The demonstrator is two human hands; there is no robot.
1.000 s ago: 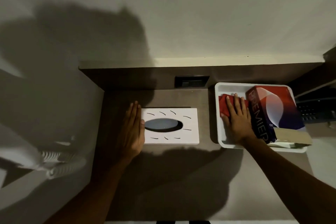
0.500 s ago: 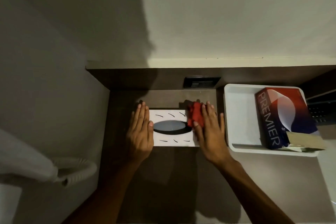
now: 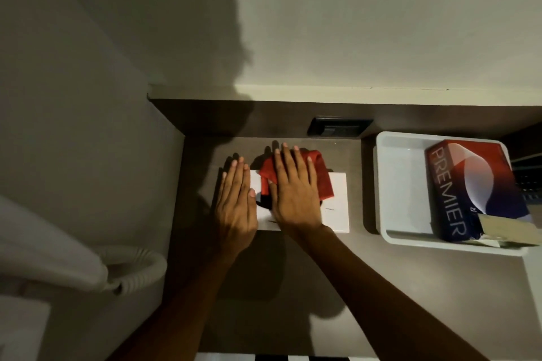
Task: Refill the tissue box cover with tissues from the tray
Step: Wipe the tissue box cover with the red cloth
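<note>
On the tissue box cover (image 3: 337, 208), lying lengthwise left-right, both hands (image 3: 294, 193) press flat, fingers extended.

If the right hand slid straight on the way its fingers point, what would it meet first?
The right hand, flat on the red cloth over the white cover, points at the dark back panel; probably that first, though depth is unclear.

Your left hand (image 3: 236, 208) and right hand (image 3: 294, 193) are both bare, with no gloves, rings or watch showing. Your forearms are uncovered right down to the bottom edge of the view. Your fingernails are short and plain.
</note>
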